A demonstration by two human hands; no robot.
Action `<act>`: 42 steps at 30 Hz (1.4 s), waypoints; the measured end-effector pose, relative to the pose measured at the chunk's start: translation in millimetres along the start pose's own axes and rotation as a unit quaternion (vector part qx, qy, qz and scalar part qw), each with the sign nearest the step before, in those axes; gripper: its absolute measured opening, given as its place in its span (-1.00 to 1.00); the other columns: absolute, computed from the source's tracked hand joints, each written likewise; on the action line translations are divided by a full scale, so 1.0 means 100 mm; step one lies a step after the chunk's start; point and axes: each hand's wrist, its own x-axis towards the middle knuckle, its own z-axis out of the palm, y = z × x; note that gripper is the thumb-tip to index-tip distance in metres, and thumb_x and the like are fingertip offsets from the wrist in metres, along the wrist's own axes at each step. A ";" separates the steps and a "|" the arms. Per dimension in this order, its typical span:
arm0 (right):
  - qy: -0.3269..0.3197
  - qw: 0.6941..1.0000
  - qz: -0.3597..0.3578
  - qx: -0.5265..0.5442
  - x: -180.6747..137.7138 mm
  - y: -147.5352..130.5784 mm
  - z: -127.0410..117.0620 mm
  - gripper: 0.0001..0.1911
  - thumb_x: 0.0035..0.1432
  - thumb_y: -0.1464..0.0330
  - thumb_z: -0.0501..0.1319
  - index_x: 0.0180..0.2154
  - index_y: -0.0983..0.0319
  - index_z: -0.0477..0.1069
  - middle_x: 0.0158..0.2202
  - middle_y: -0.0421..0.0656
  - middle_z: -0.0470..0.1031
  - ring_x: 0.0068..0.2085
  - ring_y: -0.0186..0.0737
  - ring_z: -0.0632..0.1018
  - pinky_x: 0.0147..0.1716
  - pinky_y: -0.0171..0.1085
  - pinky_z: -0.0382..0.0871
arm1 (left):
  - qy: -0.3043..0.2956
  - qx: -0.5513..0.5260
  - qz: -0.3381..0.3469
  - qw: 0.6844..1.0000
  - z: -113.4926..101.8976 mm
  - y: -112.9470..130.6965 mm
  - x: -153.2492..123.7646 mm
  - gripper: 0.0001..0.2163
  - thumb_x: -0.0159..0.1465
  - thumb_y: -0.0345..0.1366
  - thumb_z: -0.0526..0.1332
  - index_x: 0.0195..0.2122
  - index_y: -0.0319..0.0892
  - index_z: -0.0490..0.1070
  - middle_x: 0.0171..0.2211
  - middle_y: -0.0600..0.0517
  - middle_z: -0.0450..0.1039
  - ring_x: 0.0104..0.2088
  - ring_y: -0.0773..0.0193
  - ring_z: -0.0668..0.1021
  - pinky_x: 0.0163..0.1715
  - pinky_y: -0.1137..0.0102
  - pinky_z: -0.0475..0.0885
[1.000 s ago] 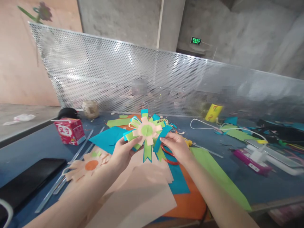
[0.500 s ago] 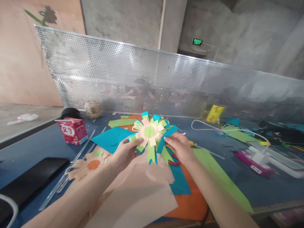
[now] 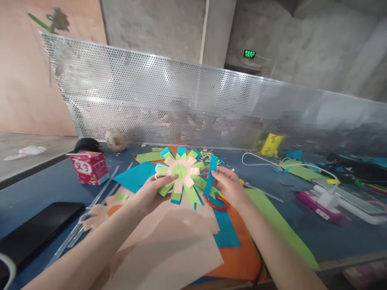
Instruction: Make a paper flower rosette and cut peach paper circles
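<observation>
Since the earlier frame the paper flower point(image 3: 180, 172) has shifted a little to the left, and the blue strip point(image 3: 211, 177), which lay slantwise across its right side, now stands nearly upright just beside the peach petals. The left hand point(image 3: 154, 194) has the flower pinched, its thumb on the green centre and its other fingers behind; the fingers of the right hand point(image 3: 230, 186) are closed on the strip near its middle. The flower is held above the middle of the counter point(image 3: 269, 177), over the peach sheets point(image 3: 169, 249) that reach toward the front edge. It looks well advanced: peach, green and blue layers already radiate from one centre, while the strip appears loose from it; how much remains cannot be judged. A second flower point(image 3: 115, 210), peach with an orange centre, lies toward the counter's left edge, partly covered by the left forearm. The underside of the held flower is hidden, and whether the strip's lower end touches the green layer is unclear. The red handle point(image 3: 223, 208) below the right hand shows only in part, the black phone point(image 3: 39, 225) is cut off at the left, and the people behind the mesh panel point(image 3: 157, 88) are blurred.
</observation>
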 end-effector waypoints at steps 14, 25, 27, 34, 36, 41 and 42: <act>0.056 0.984 -0.076 -0.154 -0.04 -0.12 -0.01 -0.87 -0.04 0.28 0.23 -0.36 0.14 0.45 -0.41 -0.21 0.49 -0.40 -0.24 0.50 -0.40 -0.27 0.38 | 0.033 -0.046 0.034 0.998 -0.16 0.27 0.04 -0.79 -0.08 -0.37 0.32 -0.36 -0.23 0.47 -0.47 0.05 0.52 -0.51 0.32 0.50 -0.56 0.50 0.41; 0.033 0.970 -0.025 -0.240 0.03 0.04 -0.03 -0.73 -0.11 0.15 0.27 -0.43 0.23 0.50 -0.15 -0.06 0.50 -0.21 -0.12 0.53 -0.24 -0.18 0.41 | -0.057 0.054 0.049 0.996 -0.30 0.36 0.03 -0.75 -0.15 -0.37 0.40 -0.40 -0.19 0.48 -0.47 0.08 0.53 -0.46 0.34 0.54 -0.46 0.55 0.43; 0.031 0.966 -0.030 -0.255 0.02 0.01 -0.03 -0.77 -0.08 0.20 0.26 -0.43 0.22 0.51 -0.20 -0.08 0.54 -0.15 -0.09 0.53 -0.16 -0.15 0.38 | -0.068 0.064 0.055 0.994 -0.33 0.38 0.03 -0.76 -0.11 -0.37 0.39 -0.36 -0.19 0.49 -0.45 0.07 0.55 -0.45 0.32 0.55 -0.43 0.53 0.45; -0.030 0.974 0.003 -0.225 -0.05 -0.09 0.03 -0.84 0.01 0.32 0.20 -0.35 0.20 0.52 -0.46 -0.18 0.56 -0.38 -0.19 0.59 -0.28 -0.19 0.44 | -0.097 0.085 0.042 0.991 -0.35 0.38 0.06 -0.77 -0.10 -0.40 0.38 -0.36 -0.24 0.53 -0.45 -0.01 0.58 -0.49 0.27 0.57 -0.42 0.44 0.49; -0.027 0.975 0.020 -0.219 -0.05 -0.09 0.04 -0.85 0.01 0.34 0.20 -0.36 0.22 0.50 -0.50 -0.18 0.54 -0.41 -0.21 0.58 -0.32 -0.20 0.45 | -0.106 0.090 0.043 0.989 -0.35 0.39 0.06 -0.79 -0.12 -0.40 0.39 -0.39 -0.25 0.55 -0.47 -0.01 0.58 -0.49 0.25 0.57 -0.43 0.44 0.49; -0.035 0.968 -0.001 -0.249 -0.04 -0.03 0.03 -0.87 0.02 0.34 0.20 -0.37 0.22 0.49 -0.44 -0.17 0.56 -0.36 -0.20 0.58 -0.30 -0.21 0.44 | -0.122 0.124 0.042 0.984 -0.39 0.39 0.07 -0.82 -0.14 -0.39 0.40 -0.45 -0.24 0.55 -0.53 0.01 0.56 -0.52 0.26 0.56 -0.48 0.46 0.46; -0.040 0.965 -0.005 -0.258 -0.04 -0.01 0.02 -0.85 0.02 0.31 0.20 -0.36 0.22 0.49 -0.43 -0.16 0.56 -0.35 -0.19 0.58 -0.30 -0.20 0.44 | -0.128 0.131 0.044 0.982 -0.39 0.38 0.08 -0.83 -0.12 -0.39 0.39 -0.44 -0.23 0.55 -0.53 0.01 0.56 -0.50 0.26 0.56 -0.47 0.46 0.45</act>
